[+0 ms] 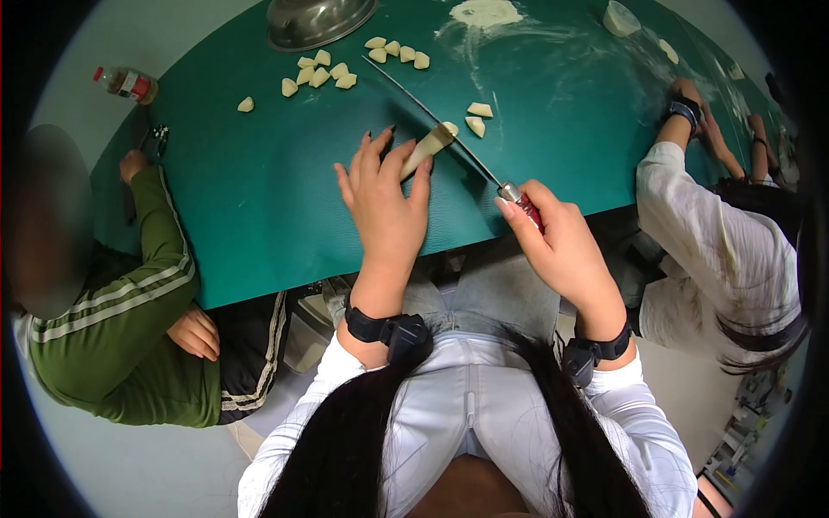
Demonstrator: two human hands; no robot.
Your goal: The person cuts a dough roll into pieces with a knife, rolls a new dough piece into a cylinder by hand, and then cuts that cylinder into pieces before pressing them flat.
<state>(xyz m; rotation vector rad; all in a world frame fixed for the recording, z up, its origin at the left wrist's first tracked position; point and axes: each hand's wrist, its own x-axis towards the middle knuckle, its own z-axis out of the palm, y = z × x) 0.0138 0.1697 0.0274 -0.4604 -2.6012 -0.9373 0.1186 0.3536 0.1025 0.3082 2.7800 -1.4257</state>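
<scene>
On the green table, my left hand [386,203] holds a short roll of pale dough [423,154] between its thumb and fingers. My right hand [560,246] grips the red-and-metal handle of a knife [511,192]. The long thin blade slants up to the left and crosses the roll near its far end; whether it has cut in cannot be told. Two cut dough pieces [476,127] lie just right of the blade. Several more dough pieces [318,77] are scattered beyond my left hand, with a single dough piece [246,104] farther left.
Beyond the pieces stands a metal bowl [315,24]. White flour [486,13] is spread at the back, and a clear tub [620,19] sits at the back right. A bottle [129,85] stands far left. A person in green [129,337] sits left; another in white [725,250] works right.
</scene>
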